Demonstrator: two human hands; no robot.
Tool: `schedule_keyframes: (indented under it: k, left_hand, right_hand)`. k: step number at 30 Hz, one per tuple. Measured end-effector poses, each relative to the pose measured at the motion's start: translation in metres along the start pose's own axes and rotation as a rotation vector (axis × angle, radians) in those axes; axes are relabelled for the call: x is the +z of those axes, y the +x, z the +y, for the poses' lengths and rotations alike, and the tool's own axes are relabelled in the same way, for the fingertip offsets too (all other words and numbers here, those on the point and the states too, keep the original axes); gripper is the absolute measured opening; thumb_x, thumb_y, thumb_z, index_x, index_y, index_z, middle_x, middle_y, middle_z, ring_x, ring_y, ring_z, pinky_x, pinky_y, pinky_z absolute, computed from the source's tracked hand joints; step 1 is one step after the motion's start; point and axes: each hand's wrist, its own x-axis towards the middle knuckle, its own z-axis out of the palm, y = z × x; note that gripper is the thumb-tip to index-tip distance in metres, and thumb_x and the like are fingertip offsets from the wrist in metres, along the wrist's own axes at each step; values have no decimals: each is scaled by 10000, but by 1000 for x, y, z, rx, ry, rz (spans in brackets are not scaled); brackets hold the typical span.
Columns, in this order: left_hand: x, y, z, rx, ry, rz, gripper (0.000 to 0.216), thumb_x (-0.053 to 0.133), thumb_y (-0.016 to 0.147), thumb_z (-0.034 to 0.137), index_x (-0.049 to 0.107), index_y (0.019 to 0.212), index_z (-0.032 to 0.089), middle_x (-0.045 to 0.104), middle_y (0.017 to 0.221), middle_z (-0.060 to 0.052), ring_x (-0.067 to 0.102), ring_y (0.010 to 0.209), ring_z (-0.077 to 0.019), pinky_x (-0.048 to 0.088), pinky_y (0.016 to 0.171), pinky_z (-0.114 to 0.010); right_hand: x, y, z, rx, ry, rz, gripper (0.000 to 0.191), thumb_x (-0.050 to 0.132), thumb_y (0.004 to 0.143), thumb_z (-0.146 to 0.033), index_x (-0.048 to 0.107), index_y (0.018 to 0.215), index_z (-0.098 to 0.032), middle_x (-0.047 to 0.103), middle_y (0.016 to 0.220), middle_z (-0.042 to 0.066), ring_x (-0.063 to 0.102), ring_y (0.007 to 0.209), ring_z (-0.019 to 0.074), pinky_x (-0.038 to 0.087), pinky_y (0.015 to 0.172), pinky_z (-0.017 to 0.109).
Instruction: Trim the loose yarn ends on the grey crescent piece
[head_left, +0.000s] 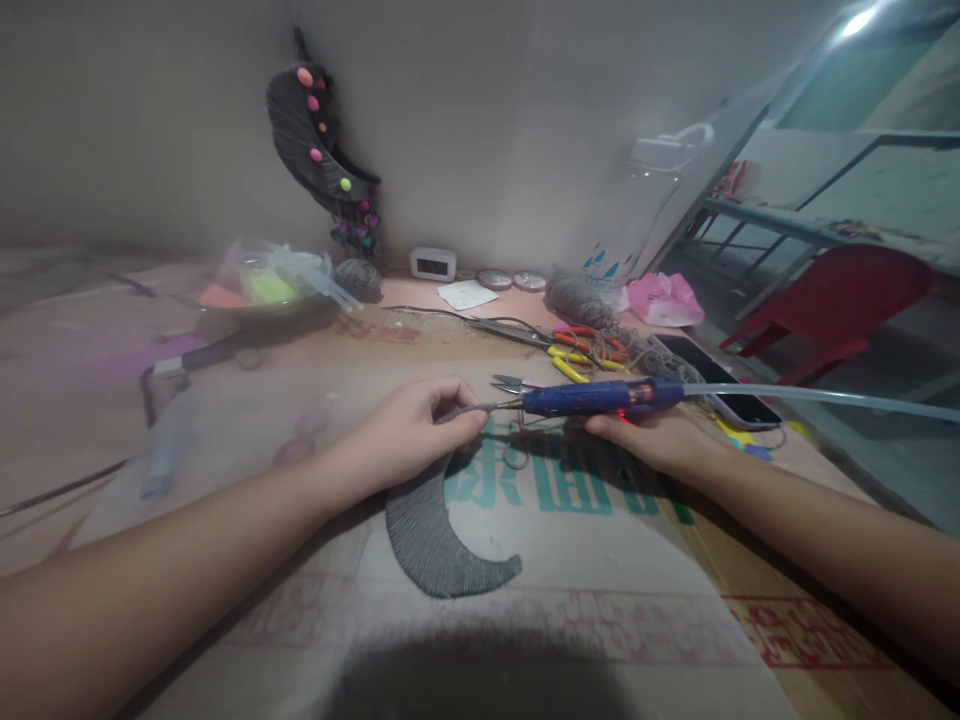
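Observation:
My left hand pinches the upper tip of a grey yarn-wrapped crescent that lies on printed cardboard. My right hand grips a blue hot glue gun, held level with its nozzle pointing left at the tip by my left fingers. A clear glue stick sticks out of the gun's back toward the right.
Small snips, yellow and orange pliers, a phone and grey yarn lie behind the gun. A dark crescent with coloured beads hangs on the wall. A plastic bag sits at the left. A red chair stands to the right.

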Motion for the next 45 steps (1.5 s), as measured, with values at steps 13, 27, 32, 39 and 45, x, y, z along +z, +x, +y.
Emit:
schedule_keyframes:
  k: [13, 27, 32, 39, 45]
  left_hand:
    - [-1, 0, -3, 16, -6, -7, 183, 560, 884, 322, 545, 775, 176, 589, 624, 36, 540, 585, -98, 411, 564, -218]
    - [0, 2, 2, 8, -23, 16, 182, 557, 873, 296, 546, 742, 170, 579, 602, 40, 543, 577, -102, 397, 575, -229]
    - [0, 3, 3, 3, -38, 13, 177, 557, 870, 303, 554, 756, 167, 577, 610, 33, 541, 580, -111, 390, 576, -238]
    - [-1, 5, 1, 5, -13, -25, 228, 552, 877, 371, 570, 789, 161, 583, 654, 21, 536, 619, -117, 387, 597, -231]
    - [-1, 5, 1, -1, 42, -17, 271, 542, 876, 402, 572, 762, 158, 580, 660, 8, 526, 635, -131, 377, 609, -237]
  right_hand:
    - [2, -1, 1, 15, -36, -8, 247, 656, 773, -452, 744, 899, -258, 744, 886, 35, 688, 928, 288, 574, 828, 411]
    - [-6, 7, -3, 25, 69, -66, 344, 649, 730, -549, 702, 818, -221, 714, 805, 43, 674, 776, 249, 557, 737, 376]
    - [-18, 15, -13, 96, 356, -7, 481, 492, 834, -635, 610, 657, -204, 622, 626, 45, 574, 566, 178, 476, 541, 312]
    - [-31, 60, -42, -1, 231, 13, 478, 429, 905, -564, 672, 812, -163, 673, 772, 70, 603, 684, 175, 467, 651, 288]
    - [-11, 140, -23, 176, -67, 51, 393, 580, 868, -468, 671, 980, -103, 690, 855, 89, 622, 802, 204, 470, 750, 316]
